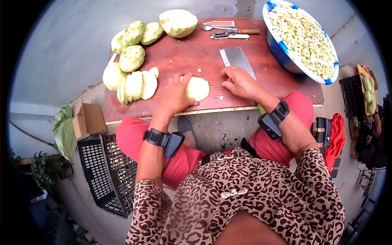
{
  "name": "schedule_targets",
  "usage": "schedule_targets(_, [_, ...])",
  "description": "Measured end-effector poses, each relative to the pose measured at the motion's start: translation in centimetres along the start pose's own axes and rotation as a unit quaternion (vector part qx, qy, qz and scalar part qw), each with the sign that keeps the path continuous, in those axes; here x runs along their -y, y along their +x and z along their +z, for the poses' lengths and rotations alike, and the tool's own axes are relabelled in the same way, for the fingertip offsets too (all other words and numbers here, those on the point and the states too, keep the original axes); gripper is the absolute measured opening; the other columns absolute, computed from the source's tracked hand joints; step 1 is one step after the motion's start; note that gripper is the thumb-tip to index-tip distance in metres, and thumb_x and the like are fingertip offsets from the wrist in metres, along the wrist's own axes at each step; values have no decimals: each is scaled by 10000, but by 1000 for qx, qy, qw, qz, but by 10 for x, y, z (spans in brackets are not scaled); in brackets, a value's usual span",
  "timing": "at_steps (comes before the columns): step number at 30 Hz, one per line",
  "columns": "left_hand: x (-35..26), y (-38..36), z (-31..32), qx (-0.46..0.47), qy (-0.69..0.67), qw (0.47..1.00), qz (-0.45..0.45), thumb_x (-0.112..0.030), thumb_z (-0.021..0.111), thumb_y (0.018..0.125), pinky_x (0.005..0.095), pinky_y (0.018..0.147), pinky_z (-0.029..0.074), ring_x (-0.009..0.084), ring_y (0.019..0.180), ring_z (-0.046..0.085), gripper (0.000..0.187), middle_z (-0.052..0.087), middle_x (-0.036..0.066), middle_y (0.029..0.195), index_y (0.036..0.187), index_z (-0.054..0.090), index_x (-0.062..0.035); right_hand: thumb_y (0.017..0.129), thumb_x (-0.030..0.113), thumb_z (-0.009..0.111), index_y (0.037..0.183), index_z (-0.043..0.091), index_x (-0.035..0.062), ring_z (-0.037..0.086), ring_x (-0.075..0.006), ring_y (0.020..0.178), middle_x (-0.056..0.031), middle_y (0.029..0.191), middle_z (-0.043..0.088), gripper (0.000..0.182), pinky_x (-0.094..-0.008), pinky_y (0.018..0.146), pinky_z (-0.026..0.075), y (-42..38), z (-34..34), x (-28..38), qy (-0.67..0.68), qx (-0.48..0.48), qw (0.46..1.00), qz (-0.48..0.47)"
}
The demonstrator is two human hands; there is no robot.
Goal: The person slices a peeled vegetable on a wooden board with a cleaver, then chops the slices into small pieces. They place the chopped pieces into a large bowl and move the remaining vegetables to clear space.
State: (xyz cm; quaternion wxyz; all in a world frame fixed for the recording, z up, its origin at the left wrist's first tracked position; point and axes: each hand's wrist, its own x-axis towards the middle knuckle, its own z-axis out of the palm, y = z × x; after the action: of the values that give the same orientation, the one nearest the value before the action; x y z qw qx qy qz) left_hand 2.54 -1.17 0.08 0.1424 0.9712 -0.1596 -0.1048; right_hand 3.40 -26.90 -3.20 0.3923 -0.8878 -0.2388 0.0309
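Left hand (176, 93): rests near the front edge of the table (171, 53), left of centre. Curls over the left part of a pale cut piece (199, 89), with fingers at the far side and thumb at the near rim; appears clamped on it. Right hand (241, 83): rests across a gap to the right, fingers bent and pointing left toward the same piece. Shows thumb and forefinger apart, with nothing visible between; hides the underside of the palm.

Cut piece: lies flat between both hands, directly right of the left palm and touching that hand only. Presents a nearly round face, with no marked long axis.

Broad metal blade (240, 59): lies flat just beyond the right hand, to the far right of the cut piece. Runs lengthwise from far left to near right, partly covered by the right hand; cannot tell whether in contact. Sits plainly nearer the right hand than the left.

Sliced rounds (136, 85): lean in a row left of the left hand. Peeled vegetables (132, 58): sit farther off at far left. Bowl (286, 57): stands at far right, filled with diced pieces (302, 41).
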Motion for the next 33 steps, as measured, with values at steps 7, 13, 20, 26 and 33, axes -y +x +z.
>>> schedule_targets(7, [-8, -1, -6, 9, 23, 999, -24, -236, 899, 588, 437, 1007, 439, 378, 1185, 465, 858, 491, 173, 1291, 1339, 510, -90, 855, 104, 652, 1030, 530, -16, 585, -416, 976, -231, 974, 594, 245, -475, 849, 465, 0, -5, 8, -31, 12, 999, 9])
schedule_targets(13, [-8, -7, -6, -22, 12, 1000, -2, -236, 870, 625, 441, 982, 451, 373, 1162, 474, 770, 508, 181, 1212, 1290, 522, -64, 860, 104, 648, 1050, 537, -12, 587, -416, 985, -228, 993, 596, 250, -479, 857, 468, -1, -7, 14, -49, 26, 998, 16])
schedule_targets(20, [-5, -12, 1, -15, 1, 1000, 16, -245, 878, 616, 442, 993, 436, 382, 1163, 476, 844, 502, 197, 1210, 1331, 484, -35, 857, 98, 670, 1090, 594, -13, 617, -329, 799, -195, 977, 614, 269, -422, 725, 498, -6, -5, 3, -81, -6, 996, -21])
schedule_targets(26, [-4, -11, 5, -28, 13, 999, 42, -211, 885, 602, 444, 1025, 419, 388, 1174, 465, 850, 499, 204, 1233, 1319, 479, -3, 859, 109, 649, 1086, 585, -23, 592, -426, 988, -240, 1026, 609, 270, -472, 863, 475, -10, -12, 9, -65, 27, 997, 40])
schedule_targets(33, [-5, -10, 3, -39, 16, 997, 57, -213, 892, 583, 431, 1016, 432, 385, 1181, 469, 825, 525, 188, 1239, 1279, 503, -2, 858, 116, 649, 1084, 584, -21, 586, -421, 988, -232, 1020, 605, 272, -468, 852, 471, -13, -14, 5, -63, -1, 997, 42])
